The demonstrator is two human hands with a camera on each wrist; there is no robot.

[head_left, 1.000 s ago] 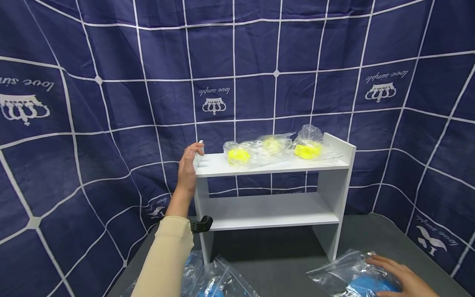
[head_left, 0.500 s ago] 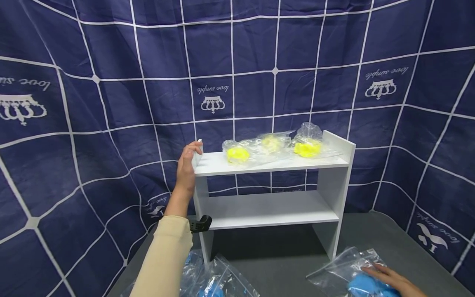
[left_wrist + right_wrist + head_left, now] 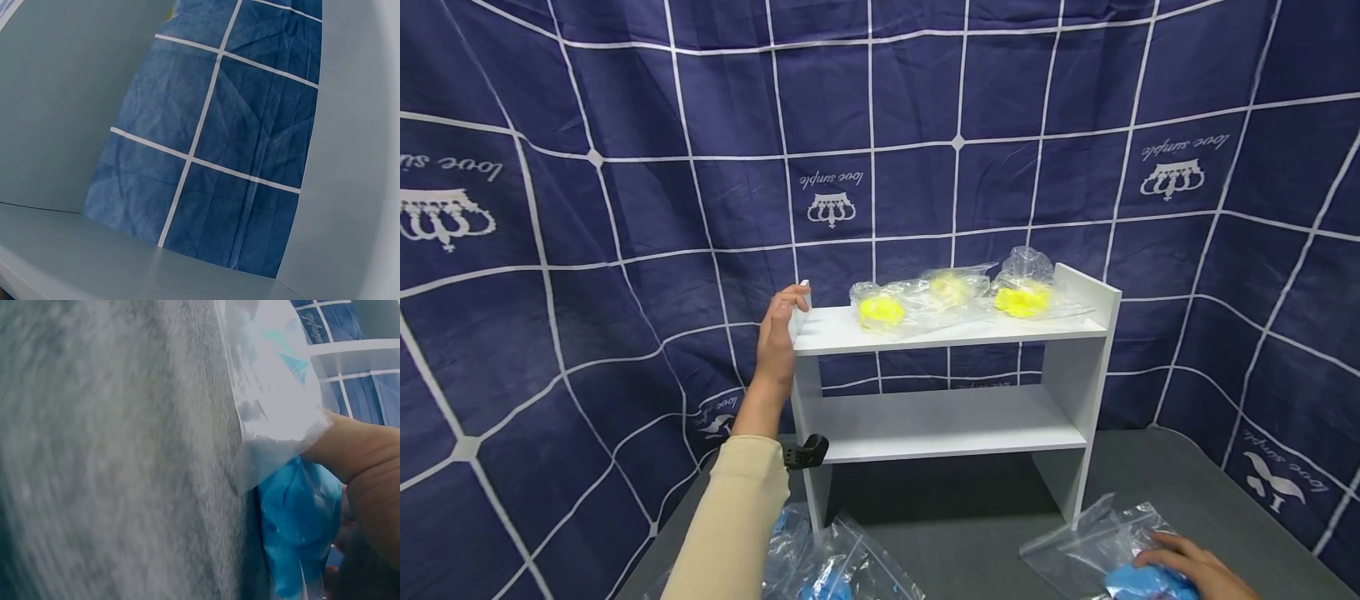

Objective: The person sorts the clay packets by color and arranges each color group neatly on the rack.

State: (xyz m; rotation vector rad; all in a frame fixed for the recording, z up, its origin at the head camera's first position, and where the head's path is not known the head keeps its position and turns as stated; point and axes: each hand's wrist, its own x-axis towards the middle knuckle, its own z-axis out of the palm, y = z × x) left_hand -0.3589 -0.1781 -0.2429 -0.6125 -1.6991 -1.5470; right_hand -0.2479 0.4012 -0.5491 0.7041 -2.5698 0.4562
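Note:
My left hand (image 3: 778, 333) grips the top of the left side panel of a small white shelf (image 3: 955, 425), fingers hooked over its edge. The left wrist view shows only the pale shelf boards (image 3: 350, 156) and the curtain between them, not the hand. Low at the right, my right hand (image 3: 1201, 568) holds a clear zip bag with a soft blue lump (image 3: 1150, 582) inside, on the dark tabletop. In the right wrist view, the thumb is partly behind the bag's film and the other fingers are mostly hidden behind the blue lump (image 3: 300, 519).
Clear bags with yellow lumps (image 3: 1022, 302) lie along the shelf's top board. More bags with blue lumps (image 3: 827, 585) lie by the shelf's left foot, partly behind my left sleeve (image 3: 730, 517). A blue checked curtain (image 3: 910, 100) surrounds the dark grey tabletop (image 3: 955, 533).
My right hand has drawn in lower over the blue lump, its fingers more curled, and the bag's open film has shifted slightly. The left hand keeps its hold on the shelf.

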